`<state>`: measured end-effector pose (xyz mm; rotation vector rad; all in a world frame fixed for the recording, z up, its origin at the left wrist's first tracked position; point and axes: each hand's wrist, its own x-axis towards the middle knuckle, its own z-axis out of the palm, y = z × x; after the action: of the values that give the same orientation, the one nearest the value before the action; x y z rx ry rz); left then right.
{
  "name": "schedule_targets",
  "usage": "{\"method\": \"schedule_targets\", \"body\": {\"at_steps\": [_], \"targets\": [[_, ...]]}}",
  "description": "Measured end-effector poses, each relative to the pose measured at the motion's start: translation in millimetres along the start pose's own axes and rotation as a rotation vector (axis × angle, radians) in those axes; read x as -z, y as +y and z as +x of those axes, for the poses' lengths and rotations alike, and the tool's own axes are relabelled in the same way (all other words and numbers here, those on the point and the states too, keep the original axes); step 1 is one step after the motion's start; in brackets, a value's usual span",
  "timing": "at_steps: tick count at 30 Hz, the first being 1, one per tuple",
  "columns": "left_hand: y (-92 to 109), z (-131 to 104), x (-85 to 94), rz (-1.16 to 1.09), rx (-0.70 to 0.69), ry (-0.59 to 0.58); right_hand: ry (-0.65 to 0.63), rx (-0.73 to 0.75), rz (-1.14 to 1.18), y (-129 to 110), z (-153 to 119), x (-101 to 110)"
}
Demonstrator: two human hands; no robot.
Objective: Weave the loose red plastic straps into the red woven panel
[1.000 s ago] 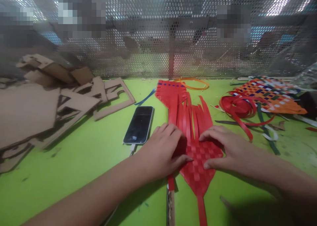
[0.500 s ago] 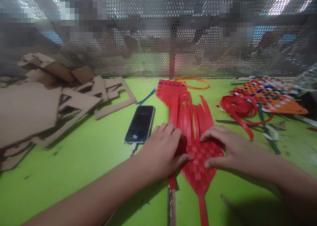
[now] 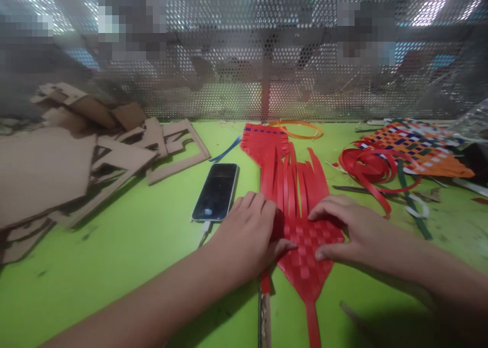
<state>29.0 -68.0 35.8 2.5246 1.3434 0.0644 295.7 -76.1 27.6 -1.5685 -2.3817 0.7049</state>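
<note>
Well in from the far edge of the tabletop (image 3: 133, 236), the red weave (image 3: 305, 256), probably light, pliant and slick, is touched by the curled left hand (image 3: 249, 231), its grip hidden, and the unclenched right hand (image 3: 348, 226), and is best held by its sides.

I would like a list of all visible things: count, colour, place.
Woven piece: 1, red, centre
Smaller woven piece: 1, red and blue, behind it
Phone: 1, black, centre-left
Cable: 1, white, at phone
Cardboard pieces: several, brown, left
Thin strip: 1, blue, behind phone
Loop: 1, orange, back
Coil: 1, red, right
Patterned weave: 1, multicoloured, far right
Flat strip: 1, green, right
Curled strip: 1, white, right
Thin bar: 1, dark, near coil
Narrow strip: 1, brown, front
Plastic: uncounted, clear, right
Screen: 1, grey, back
Table: 1, green, beneath
Left hand: 1, bare, on woven piece
Right hand: 1, bare, also there
</note>
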Motion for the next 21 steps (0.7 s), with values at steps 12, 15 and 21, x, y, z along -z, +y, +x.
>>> {"method": "schedule_targets", "body": {"at_steps": [12,15,21], "targets": [[-18,-3,6.8,-0.062,0.011,0.024,-0.003,-0.033,-0.033,-5,-5,1],[-22,-5,12.7,-0.083,-0.026,0.022,-0.012,-0.008,-0.06,-5,-8,2],[-24,-10,19.2,-0.049,-0.043,-0.016,-0.027,0.046,-0.047,-2,-10,1]]}}
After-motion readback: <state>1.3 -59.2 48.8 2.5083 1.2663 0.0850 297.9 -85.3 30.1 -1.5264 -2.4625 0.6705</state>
